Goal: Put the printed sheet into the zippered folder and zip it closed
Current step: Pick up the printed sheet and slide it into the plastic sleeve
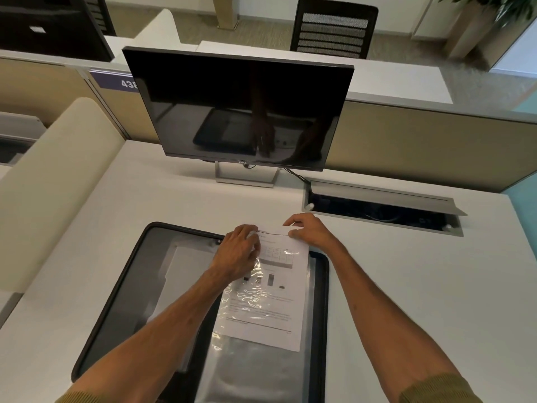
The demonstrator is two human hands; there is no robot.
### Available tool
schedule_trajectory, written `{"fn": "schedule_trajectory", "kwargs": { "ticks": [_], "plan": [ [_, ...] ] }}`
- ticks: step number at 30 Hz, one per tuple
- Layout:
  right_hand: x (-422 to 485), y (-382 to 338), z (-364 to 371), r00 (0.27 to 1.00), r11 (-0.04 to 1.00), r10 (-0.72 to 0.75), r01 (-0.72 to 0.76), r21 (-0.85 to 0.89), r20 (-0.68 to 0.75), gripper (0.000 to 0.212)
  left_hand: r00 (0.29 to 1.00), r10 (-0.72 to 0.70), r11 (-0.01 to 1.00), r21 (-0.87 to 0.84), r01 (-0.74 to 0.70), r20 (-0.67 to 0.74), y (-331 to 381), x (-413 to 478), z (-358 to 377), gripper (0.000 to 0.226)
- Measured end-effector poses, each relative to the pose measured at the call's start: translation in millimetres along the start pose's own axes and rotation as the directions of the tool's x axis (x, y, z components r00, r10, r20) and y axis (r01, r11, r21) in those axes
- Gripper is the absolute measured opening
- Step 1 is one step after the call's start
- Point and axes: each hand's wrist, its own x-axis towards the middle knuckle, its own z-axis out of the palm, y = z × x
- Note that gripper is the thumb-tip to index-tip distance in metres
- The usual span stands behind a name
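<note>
The black zippered folder (122,289) lies open flat on the white desk in front of me. The printed sheet (273,303), with a table, small bars and text lines, rests on the folder's right half, partly inside a clear plastic sleeve (247,365) that glints over it. The sheet's top edge sticks out past the folder's far rim. My left hand (236,253) pinches the sheet's top left part. My right hand (311,231) grips the top right corner between thumb and fingers.
A dark Dell monitor (238,109) on a stand sits just beyond the folder. An open cable hatch (377,210) is set in the desk at the right. Beige partitions (421,146) border the desk behind and at the left.
</note>
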Motion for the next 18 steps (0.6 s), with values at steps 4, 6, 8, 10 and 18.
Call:
{"fn": "schedule_trajectory", "kwargs": {
  "ticks": [4, 6, 8, 10, 18],
  "plan": [
    [-2, -6, 1, 0.997, 0.999, -0.041, 0.043, -0.026, 0.067, 0.029, 1.0, -0.014, 1.0, -0.009, 0.015, 0.01, 1, 1, 0, 0.034],
    [-3, -5, 0, 0.992, 0.997, -0.042, 0.049, -0.064, 0.116, 0.028, 1.0, -0.016, 1.0, -0.014, 0.017, 0.011, 2, 1, 2, 0.032],
    [-6, -3, 1, 0.986, 0.988, -0.029, 0.053, -0.144, 0.163, 0.027, 1.0, -0.011, 1.0, -0.02, 0.011, 0.001, 3, 0, 4, 0.028],
    [-8, -2, 3, 0.981, 0.971, -0.015, 0.061, -0.23, 0.194, 0.026, 1.0, -0.006, 1.0, -0.009, 0.006, -0.003, 3, -1, 4, 0.025],
    [-14, -1, 10, 0.982, 0.949, -0.049, 0.103, -0.297, 0.185, 0.029, 0.998, 0.061, 0.997, -0.043, -0.06, 0.031, 0, -1, -4, 0.026]
  ]
}}
